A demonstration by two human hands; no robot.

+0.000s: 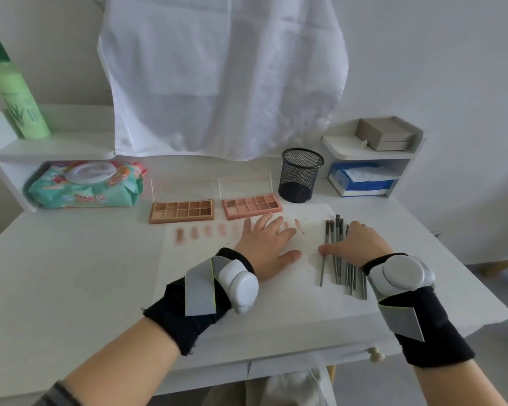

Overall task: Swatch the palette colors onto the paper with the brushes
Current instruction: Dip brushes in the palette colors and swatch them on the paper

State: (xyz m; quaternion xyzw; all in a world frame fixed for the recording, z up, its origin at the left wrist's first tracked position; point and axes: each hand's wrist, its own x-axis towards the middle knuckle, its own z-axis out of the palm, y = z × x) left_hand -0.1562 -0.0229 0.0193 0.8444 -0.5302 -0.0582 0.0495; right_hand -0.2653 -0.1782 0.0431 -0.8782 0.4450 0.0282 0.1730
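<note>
Two open eyeshadow palettes lie side by side at the back of the desk: a tan palette (182, 211) and a pink palette (251, 206). A white paper (247, 294) lies in front of them with a row of pinkish-brown swatches (200, 231) along its top edge. My left hand (267, 244) rests flat on the paper with fingers spread, covering part of the swatch row. Several grey brushes (336, 253) lie in a bundle on the paper's right side. My right hand (355, 243) lies over the brushes, fingers bent down onto them; its grip is hidden.
A black mesh cup (301, 174) stands behind the pink palette. A wet-wipes pack (85, 184) sits back left, a green bottle (18, 95) on the left shelf. A tissue box (362, 178) and a grey box (386, 134) occupy the right shelf. A white cloth (223, 74) hangs behind.
</note>
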